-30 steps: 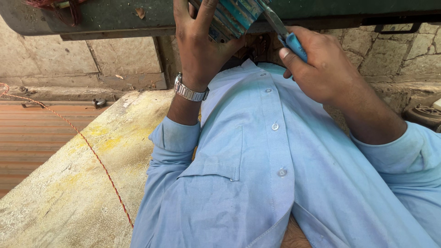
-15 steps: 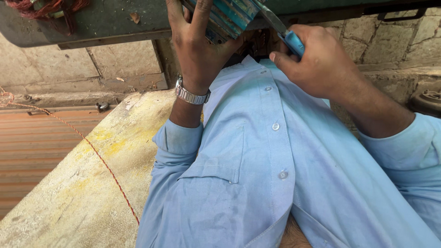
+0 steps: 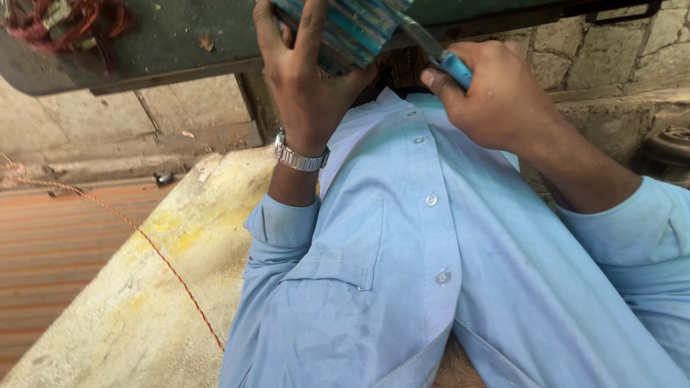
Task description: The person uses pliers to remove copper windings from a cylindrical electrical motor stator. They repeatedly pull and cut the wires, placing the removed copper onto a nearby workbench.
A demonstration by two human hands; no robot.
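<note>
Left hand [image 3: 305,79] raised, fingers wrapped around a striped teal block [image 3: 356,29], held against the underside of a dark green panel [image 3: 180,43]. Right hand [image 3: 496,97] clenched on a blue-handled tool [image 3: 445,61]; its metal shaft angles up to the block, tip possibly touching, view cut off at the frame edge. Metal watch [image 3: 300,158] on left wrist. Red cord [image 3: 144,244] lies across the yellowed slab [image 3: 144,302].

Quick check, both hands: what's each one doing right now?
Left hand: closed around a striped teal block.
Right hand: closed on a blue-handled tool, its metal tip against the block.
</note>
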